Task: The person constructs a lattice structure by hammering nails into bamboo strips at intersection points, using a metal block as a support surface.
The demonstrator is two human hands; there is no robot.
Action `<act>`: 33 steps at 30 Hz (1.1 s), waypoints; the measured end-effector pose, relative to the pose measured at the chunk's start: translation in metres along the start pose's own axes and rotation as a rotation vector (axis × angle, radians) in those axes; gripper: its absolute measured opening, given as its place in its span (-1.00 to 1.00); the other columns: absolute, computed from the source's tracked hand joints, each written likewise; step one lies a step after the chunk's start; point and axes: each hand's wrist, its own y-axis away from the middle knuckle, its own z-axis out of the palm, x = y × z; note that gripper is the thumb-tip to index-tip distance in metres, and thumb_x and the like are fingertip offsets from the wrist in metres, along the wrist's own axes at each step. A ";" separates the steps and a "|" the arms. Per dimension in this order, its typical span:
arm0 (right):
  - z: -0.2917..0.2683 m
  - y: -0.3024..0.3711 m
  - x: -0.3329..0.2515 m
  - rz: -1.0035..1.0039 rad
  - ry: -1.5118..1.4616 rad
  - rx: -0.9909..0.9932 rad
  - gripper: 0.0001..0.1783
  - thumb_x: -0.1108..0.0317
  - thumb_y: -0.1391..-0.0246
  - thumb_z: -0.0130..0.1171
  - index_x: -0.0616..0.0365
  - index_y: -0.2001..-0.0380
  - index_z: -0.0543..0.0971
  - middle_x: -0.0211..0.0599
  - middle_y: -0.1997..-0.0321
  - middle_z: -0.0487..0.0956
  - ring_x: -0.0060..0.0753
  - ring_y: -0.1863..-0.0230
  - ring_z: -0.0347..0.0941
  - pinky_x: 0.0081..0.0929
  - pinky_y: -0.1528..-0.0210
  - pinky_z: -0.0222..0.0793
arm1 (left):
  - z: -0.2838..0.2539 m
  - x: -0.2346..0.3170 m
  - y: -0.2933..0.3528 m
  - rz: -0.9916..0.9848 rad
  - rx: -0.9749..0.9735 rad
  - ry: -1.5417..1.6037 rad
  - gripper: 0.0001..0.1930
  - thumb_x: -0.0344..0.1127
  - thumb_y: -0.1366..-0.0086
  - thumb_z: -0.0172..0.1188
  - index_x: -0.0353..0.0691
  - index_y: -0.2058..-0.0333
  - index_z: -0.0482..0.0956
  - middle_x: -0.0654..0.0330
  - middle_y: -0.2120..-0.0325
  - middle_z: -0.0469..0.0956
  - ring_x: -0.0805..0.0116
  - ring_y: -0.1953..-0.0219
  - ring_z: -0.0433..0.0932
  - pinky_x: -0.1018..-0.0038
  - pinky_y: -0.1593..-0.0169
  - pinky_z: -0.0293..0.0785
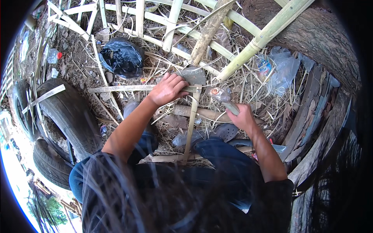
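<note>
My left hand (169, 90) is closed over a flat bamboo strip (120, 88) lying crosswise, close to its right end. That end meets a second bamboo strip (191, 124), which runs toward me between my legs; the two form a corner. A grey stone (193, 75) lies just beyond this corner. In my right hand (243, 117) is the short handle of a hammer (220, 94). Its worn, rusty head points up and left, a little to the right of the corner and apart from it. Whether a nail sits at the joint is too small to tell.
A bamboo lattice (171, 23) stretches across the far side, with a thick bamboo pole (268, 37) at its right. Old tyres (70, 116) are at the left, near a black plastic bag (122, 56). A tree trunk (307, 33) and clear plastic (283, 70) are at the right.
</note>
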 end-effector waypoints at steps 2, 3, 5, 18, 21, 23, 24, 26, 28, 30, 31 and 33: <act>0.002 -0.001 0.010 0.012 0.013 0.000 -0.80 0.34 0.08 0.28 0.28 0.44 0.62 0.05 0.57 0.56 0.09 0.48 0.55 -0.23 0.43 0.44 | -0.001 -0.001 -0.002 0.013 0.005 0.001 -0.69 -0.12 -0.12 0.30 -0.12 0.23 0.52 0.26 0.34 0.46 0.27 0.22 0.43 0.34 0.11 0.28; 0.002 -0.001 0.013 0.024 0.028 -0.001 -0.80 0.34 0.08 0.28 0.27 0.44 0.62 0.05 0.57 0.56 0.09 0.49 0.55 -0.23 0.42 0.44 | -0.001 -0.001 -0.002 0.026 0.011 0.002 -0.69 -0.12 -0.12 0.30 -0.12 0.23 0.52 0.26 0.34 0.46 0.27 0.22 0.43 0.34 0.12 0.28; 0.002 0.000 0.015 0.032 0.023 0.004 -0.80 0.33 0.09 0.28 0.28 0.44 0.62 0.05 0.57 0.56 0.09 0.49 0.55 -0.22 0.42 0.44 | 0.000 0.000 -0.004 0.025 0.017 0.001 -0.68 -0.12 -0.11 0.30 -0.12 0.22 0.51 0.26 0.34 0.46 0.27 0.22 0.43 0.34 0.12 0.28; 0.008 -0.003 0.008 -0.116 0.129 0.044 -0.79 0.33 0.18 0.32 0.25 0.47 0.60 -0.02 0.53 0.58 0.08 0.46 0.55 -0.18 0.39 0.47 | -0.004 0.005 -0.008 -0.062 -0.020 0.021 -0.71 -0.15 -0.06 0.36 -0.12 0.32 0.51 0.25 0.36 0.44 0.23 0.24 0.41 0.34 0.13 0.27; 0.010 -0.006 -0.003 -0.154 0.177 0.036 -0.76 0.32 0.21 0.34 0.25 0.45 0.61 -0.03 0.49 0.59 0.06 0.45 0.56 -0.19 0.38 0.49 | -0.005 0.006 -0.009 -0.116 -0.024 0.078 -0.73 -0.16 -0.05 0.37 -0.11 0.33 0.53 0.24 0.36 0.43 0.22 0.23 0.40 0.33 0.13 0.27; 0.014 -0.005 -0.004 -0.171 0.182 0.056 -0.75 0.31 0.22 0.34 0.24 0.45 0.61 -0.03 0.49 0.60 0.05 0.45 0.56 -0.19 0.37 0.49 | -0.007 0.006 -0.008 -0.138 -0.039 0.110 -0.74 -0.16 -0.06 0.36 -0.11 0.33 0.53 0.25 0.34 0.44 0.23 0.20 0.40 0.33 0.10 0.26; 0.015 -0.004 -0.004 -0.188 0.187 0.079 -0.74 0.30 0.22 0.35 0.24 0.44 0.61 -0.03 0.50 0.60 0.04 0.44 0.57 -0.19 0.36 0.49 | -0.007 0.006 -0.008 -0.157 -0.054 0.141 -0.75 -0.16 -0.07 0.34 -0.11 0.33 0.53 0.25 0.32 0.45 0.24 0.17 0.41 0.33 0.07 0.26; 0.015 -0.006 -0.006 -0.181 0.194 0.082 -0.73 0.30 0.23 0.35 0.24 0.44 0.61 -0.03 0.50 0.60 0.03 0.44 0.57 -0.20 0.36 0.50 | -0.008 0.005 -0.009 -0.158 -0.051 0.148 -0.75 -0.17 -0.07 0.35 -0.11 0.34 0.54 0.26 0.32 0.45 0.24 0.17 0.41 0.33 0.07 0.26; 0.011 -0.008 -0.009 -0.169 0.197 0.080 -0.73 0.30 0.23 0.35 0.24 0.43 0.61 -0.04 0.50 0.60 0.02 0.43 0.58 -0.21 0.36 0.50 | -0.006 0.004 -0.008 -0.163 -0.055 0.160 -0.75 -0.17 -0.06 0.35 -0.11 0.34 0.54 0.26 0.32 0.45 0.24 0.17 0.41 0.33 0.07 0.26; 0.002 -0.016 -0.014 -0.110 0.357 -0.011 -0.71 0.33 0.25 0.36 0.25 0.41 0.61 -0.04 0.48 0.61 -0.01 0.43 0.58 -0.23 0.37 0.51 | -0.004 0.002 -0.008 -0.137 0.017 0.163 -0.72 -0.18 0.01 0.40 -0.13 0.36 0.56 0.23 0.37 0.43 0.21 0.24 0.39 0.32 0.15 0.27; 0.001 -0.014 -0.015 -0.179 0.362 0.026 -0.72 0.33 0.26 0.37 0.24 0.43 0.59 -0.05 0.49 0.60 0.01 0.44 0.57 -0.22 0.38 0.50 | -0.004 0.001 -0.007 -0.130 0.010 0.152 -0.73 -0.18 0.01 0.40 -0.13 0.36 0.57 0.23 0.37 0.43 0.21 0.24 0.40 0.33 0.16 0.27; -0.002 -0.009 -0.019 -0.215 0.330 0.051 -0.73 0.32 0.27 0.36 0.23 0.46 0.57 -0.07 0.51 0.59 0.02 0.45 0.56 -0.19 0.38 0.49 | -0.004 0.002 -0.007 -0.138 0.004 0.158 -0.72 -0.18 0.01 0.40 -0.12 0.36 0.57 0.23 0.37 0.43 0.21 0.24 0.40 0.33 0.16 0.27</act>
